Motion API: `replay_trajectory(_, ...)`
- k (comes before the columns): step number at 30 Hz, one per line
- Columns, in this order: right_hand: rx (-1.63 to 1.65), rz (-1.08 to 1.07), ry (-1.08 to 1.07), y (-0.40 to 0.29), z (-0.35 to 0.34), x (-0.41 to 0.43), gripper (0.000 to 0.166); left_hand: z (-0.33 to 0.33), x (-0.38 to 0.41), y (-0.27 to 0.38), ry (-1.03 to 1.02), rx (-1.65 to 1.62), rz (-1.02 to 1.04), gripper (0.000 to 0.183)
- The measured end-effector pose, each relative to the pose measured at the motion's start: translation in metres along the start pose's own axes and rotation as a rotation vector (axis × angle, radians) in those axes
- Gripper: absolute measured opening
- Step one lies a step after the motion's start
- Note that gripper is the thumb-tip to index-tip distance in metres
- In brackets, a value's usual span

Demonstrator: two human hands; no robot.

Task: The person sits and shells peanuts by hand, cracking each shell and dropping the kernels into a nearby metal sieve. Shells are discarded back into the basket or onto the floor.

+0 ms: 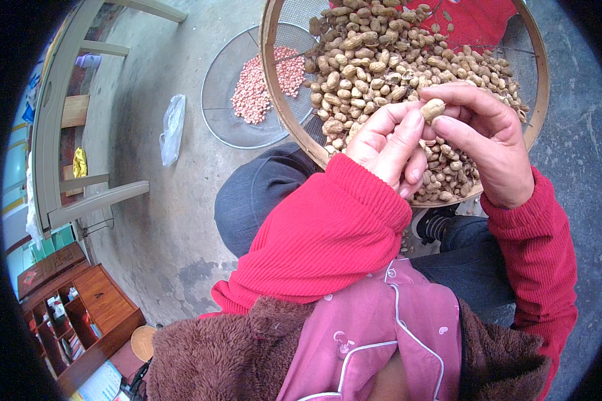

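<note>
An unshelled peanut is pinched between the fingertips of both hands. My left hand grips its lower left end between thumb and forefinger, other fingers curled in. Around its right side come the thumb and forefinger of my right hand. Beneath both hands is a round wooden-rimmed sieve with a mesh bottom, heaped with unshelled peanuts. Red fabric lies at the sieve's far side. To its left, partly under the rim, a shallow wire-mesh basket holds pink shelled peanut kernels.
A clear plastic bag lies on the concrete floor. Light-coloured furniture legs stand at the left. A wooden cabinet with open compartments is at lower left. My knee is beside the sieve's near edge.
</note>
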State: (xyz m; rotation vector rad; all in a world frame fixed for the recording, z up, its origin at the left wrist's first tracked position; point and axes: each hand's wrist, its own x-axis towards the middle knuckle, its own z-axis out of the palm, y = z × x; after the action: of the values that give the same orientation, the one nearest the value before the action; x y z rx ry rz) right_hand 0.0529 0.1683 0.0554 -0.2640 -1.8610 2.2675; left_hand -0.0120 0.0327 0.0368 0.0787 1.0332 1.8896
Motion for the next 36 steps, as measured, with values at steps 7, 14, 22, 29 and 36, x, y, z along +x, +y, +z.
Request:
replay_trajectory(7,0.041,0.062,0.062,-0.002,-0.001,-0.002,0.026,0.006,-0.001,0.0,0.04,0.047,0.032,0.024)
replay_trajectory(14,0.083,0.0,0.039,-0.002,0.002,-0.002,0.025,0.001,-0.001,-0.004,0.002,0.011,0.056,0.025)
replay_trajectory(22,0.012,0.024,0.105,-0.001,0.0,-0.003,0.02,0.008,-0.001,-0.001,0.042,0.002,0.202,0.039)
replay_trajectory(29,-0.014,-0.04,0.057,-0.003,0.002,-0.007,0.015,0.003,0.003,-0.01,-0.07,0.143,0.337,0.041)
replay_trajectory(36,0.005,-0.056,0.048,-0.005,0.005,-0.009,0.014,0.002,0.0,-0.011,-0.089,0.145,0.344,0.039)
